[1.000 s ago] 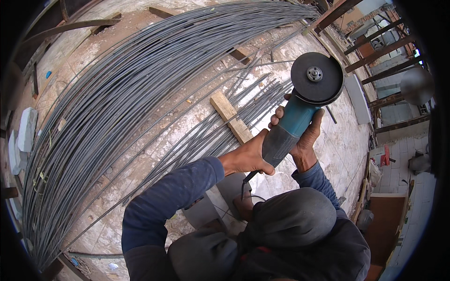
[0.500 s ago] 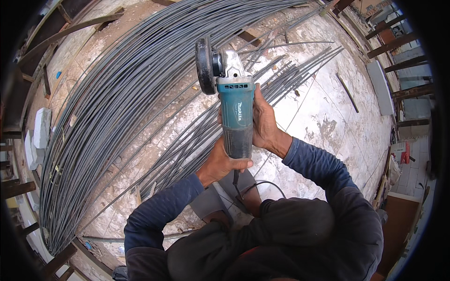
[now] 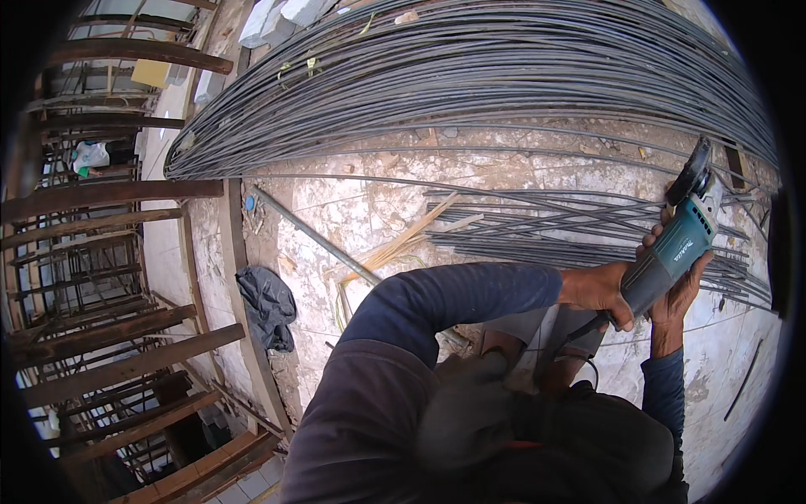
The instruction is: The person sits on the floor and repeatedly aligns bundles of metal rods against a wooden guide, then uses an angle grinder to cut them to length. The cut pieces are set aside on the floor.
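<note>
1. Angle grinder (image 3: 676,248): teal body with dark grey rear handle, held at the right edge of the view, disc end pointing up and away. Half a second earlier it stood near the middle of the picture; now it lies far to the right, since the view has swung leftward.
2. Grinder disc with guard (image 3: 693,172): dark, seen nearly edge-on, above the short rods. One second earlier its flat face showed full to the camera.
3. Left hand (image 3: 600,290): fingers wrapped closed around the grey rear handle of the grinder, as in both earlier frames. Blue sleeve runs from it to the lower centre.
4. Right hand (image 3: 680,290): cupped under and around the teal body, fingers curled shut on it, thumb side toward the disc.
5. Power cord (image 3: 571,340): black, leaving the handle's rear end and dropping toward the person's lap.
6. Long steel rods (image 3: 470,76): a large bundle, thin and grey, arching across the top of the view. Earlier they swept diagonally across the picture.
7. Short cut rods (image 3: 579,231): a smaller loose stack lying on the concrete floor (image 3: 378,202), just below the grinder's disc.
8. Steel pipe (image 3: 315,235): lying slanted on the floor, newly in view.
9. Dark cloth (image 3: 269,307): crumpled beside the floor's left edge, newly in view.
10. Wooden beams (image 3: 109,336): dark scaffold timbers filling the left side, newly in view.
</note>
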`<act>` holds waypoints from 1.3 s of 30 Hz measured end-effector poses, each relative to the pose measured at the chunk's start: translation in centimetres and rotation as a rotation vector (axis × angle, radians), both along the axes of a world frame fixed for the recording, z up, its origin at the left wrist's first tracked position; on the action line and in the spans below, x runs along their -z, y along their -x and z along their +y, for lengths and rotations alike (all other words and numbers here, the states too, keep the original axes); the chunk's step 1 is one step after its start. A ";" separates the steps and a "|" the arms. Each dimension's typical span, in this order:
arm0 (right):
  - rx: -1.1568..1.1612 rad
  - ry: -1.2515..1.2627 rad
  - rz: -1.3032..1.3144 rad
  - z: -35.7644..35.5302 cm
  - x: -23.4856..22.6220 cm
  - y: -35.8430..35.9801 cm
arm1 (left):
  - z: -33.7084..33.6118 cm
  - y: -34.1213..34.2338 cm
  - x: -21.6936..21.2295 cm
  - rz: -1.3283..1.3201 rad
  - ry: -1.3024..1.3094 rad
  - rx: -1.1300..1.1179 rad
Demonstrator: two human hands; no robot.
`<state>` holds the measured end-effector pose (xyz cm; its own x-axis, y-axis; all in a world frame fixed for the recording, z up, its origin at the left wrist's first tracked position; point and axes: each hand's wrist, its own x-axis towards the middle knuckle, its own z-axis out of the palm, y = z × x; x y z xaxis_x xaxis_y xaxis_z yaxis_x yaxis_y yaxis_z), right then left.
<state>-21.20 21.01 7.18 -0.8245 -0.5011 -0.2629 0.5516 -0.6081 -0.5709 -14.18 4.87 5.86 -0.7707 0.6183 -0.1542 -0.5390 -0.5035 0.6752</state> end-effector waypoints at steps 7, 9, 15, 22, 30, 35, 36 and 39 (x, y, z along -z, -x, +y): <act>-0.029 -0.087 -0.014 -0.1 1.3 1.2 | 1.2 0.2 0.1 -0.017 -0.043 -0.117; 0.019 -0.150 -0.041 0.3 1.5 1.5 | 1.9 0.6 0.7 -0.085 -0.057 -0.063; 0.123 -0.232 -0.056 3.1 1.7 2.2 | 4.3 2.2 1.4 -0.143 -0.003 0.029; 0.291 -0.638 -0.166 6.1 0.2 2.3 | 9.5 4.3 2.0 -0.004 0.245 -0.066; 0.492 -0.672 -0.219 11.8 1.6 0.6 | 13.4 4.2 3.1 0.053 0.336 0.222; 0.369 -0.304 -0.308 13.0 1.8 -0.2 | 13.2 4.0 2.0 -0.089 0.081 0.242; 0.307 -0.228 -0.314 13.3 1.6 -0.1 | 13.2 4.2 2.1 -0.087 0.085 0.271; 0.331 -0.079 -0.318 13.0 2.1 0.1 | 12.8 4.5 2.7 -0.079 0.062 0.300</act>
